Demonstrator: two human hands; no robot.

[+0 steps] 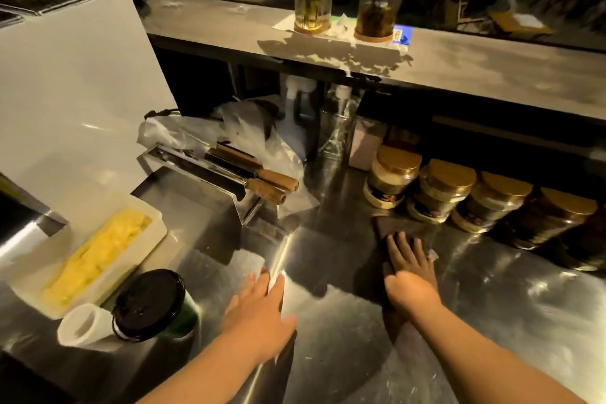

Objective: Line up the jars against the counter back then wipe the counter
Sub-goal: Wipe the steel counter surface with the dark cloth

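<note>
Right hand (408, 267) pressing flat on dark cloth (392, 228) beside gold-lidded jars (449, 193) lining counter (328, 321) back; left hand (259, 308) resting, grip released, holding nothing.

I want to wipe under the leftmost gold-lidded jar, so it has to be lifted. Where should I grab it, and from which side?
Probably grip the leftmost jar around its clear body, just under the gold lid, coming from its open left or front. It stands upright, and its right side sits close against the neighbouring jar.
</note>
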